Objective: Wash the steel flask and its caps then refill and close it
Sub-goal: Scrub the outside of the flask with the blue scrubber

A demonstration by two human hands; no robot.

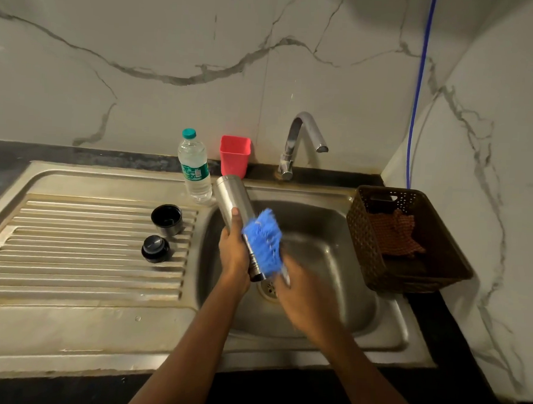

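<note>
Steel flask (231, 197), a smooth brushed-metal cylinder, is tilting over the basin, its closed end pointing up toward the back wall and its dark end pointing down toward the drain.

We are noting the veined marble wall (174, 58) rising behind the counter, with a thin blue cord (419, 86) hanging down it at the right. The stainless sink unit (334, 236) is showing a dull, water-marked finish. Its ribbed drainboard (86, 254) is lying to the left of the rounded basin.

A brown perforated basket (359, 237), rectangular and plastic, is sitting on the sink's right rim, with an orange checked cloth (396, 233) lying crumpled inside.

Our left hand (233, 252) is wrapping around the flask's middle, thumb lying along the metal. Our right hand (306, 293) is blurring in the frame; it is gripping a shaggy blue scrubber (263, 241), whose fibres are pressing against the flask's lower side. The two hands are working close together on the flask.

A curved chrome tap (299, 135) is standing at the back. A clear ridged water bottle (194, 167) with a teal cap is standing just beside the flask's upper end. A square red cup (234, 155) is standing behind it against the wall.

On the drainboard, a steel cup-cap (167, 219) with a dark interior is sitting mouth up, and a round black stopper (155, 249) is sitting near it, apart.
</note>
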